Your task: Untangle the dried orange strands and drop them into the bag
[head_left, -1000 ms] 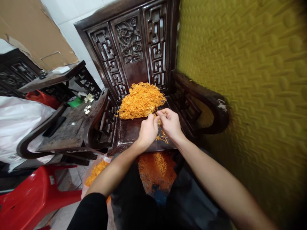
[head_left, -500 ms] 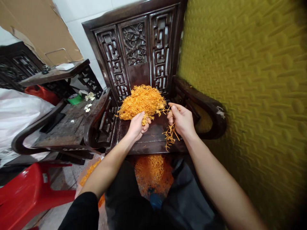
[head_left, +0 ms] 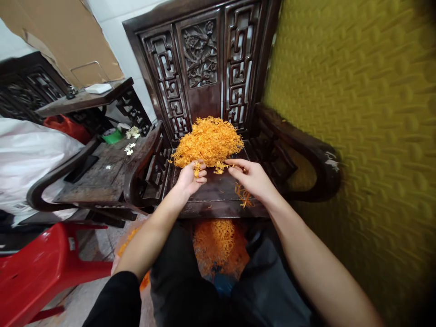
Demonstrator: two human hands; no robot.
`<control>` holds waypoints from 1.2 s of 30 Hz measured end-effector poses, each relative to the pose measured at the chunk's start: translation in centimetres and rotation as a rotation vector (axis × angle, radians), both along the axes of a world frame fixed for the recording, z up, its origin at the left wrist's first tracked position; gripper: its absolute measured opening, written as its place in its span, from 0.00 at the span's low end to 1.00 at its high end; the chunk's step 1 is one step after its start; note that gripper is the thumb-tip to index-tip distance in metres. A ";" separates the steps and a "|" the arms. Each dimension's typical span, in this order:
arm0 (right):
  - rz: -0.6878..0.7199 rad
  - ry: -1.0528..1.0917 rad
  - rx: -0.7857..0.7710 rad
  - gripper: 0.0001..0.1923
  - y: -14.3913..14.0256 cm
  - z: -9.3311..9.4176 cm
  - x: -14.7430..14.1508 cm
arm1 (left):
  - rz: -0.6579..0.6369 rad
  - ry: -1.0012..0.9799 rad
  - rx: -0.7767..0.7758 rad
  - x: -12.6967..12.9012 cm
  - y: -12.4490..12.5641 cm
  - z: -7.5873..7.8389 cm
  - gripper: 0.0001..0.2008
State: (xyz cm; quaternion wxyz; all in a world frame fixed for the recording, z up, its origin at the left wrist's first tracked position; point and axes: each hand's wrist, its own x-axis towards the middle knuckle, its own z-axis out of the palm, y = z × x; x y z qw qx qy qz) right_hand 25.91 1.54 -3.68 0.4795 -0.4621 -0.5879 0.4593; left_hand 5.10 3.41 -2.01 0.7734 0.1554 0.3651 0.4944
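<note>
Orange strand pile [head_left: 208, 140] sits on the dark wooden chair seat [head_left: 218, 193], toward the back, just under the carved backrest [head_left: 200, 63].

Left hand [head_left: 190, 176] at the pile's 7 o'clock edge, fingers curled shut on a small tuft [head_left: 196, 169] of strands, touching the pile's rim.

Right hand [head_left: 251, 178] at the pile's 5 o'clock, palm half up, fingers spread and extended toward the pile; fingertips touch a small clump [head_left: 220, 168] at the pile's near edge. Not clamped on anything as far as I can see. A loose bunch of strands [head_left: 244, 196] lies on the seat below the right palm, at the hand's 6 o'clock; can't tell whether it touches the hand.

The hands are close together, a short gap between them, both over the front half of the seat.

More orange strands [head_left: 218, 243] lie below the seat's front edge, at 6 o'clock from the pile, between the person's dark-clad legs. What holds them isn't clear.

Armrest [head_left: 303, 150] curves at 3 o'clock of the pile; yellow embossed wall [head_left: 368, 113] right behind it.

At 9 o'clock, a second dark chair [head_left: 102, 172] stands just beside the first, with small white flowers [head_left: 131, 140] and a green object [head_left: 111, 135] on its seat. Red plastic stool [head_left: 37, 272] at 8 o'clock, lower left. White bag [head_left: 27, 159] far left. Cardboard sheet [head_left: 64, 36] leans on the white wall at 10 o'clock.
</note>
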 end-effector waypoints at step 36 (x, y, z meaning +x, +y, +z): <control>-0.152 -0.708 0.274 0.06 0.6 -2.0 -0.2 | 0.444 1.342 1.264 0.9 -4.2 1.3 0.17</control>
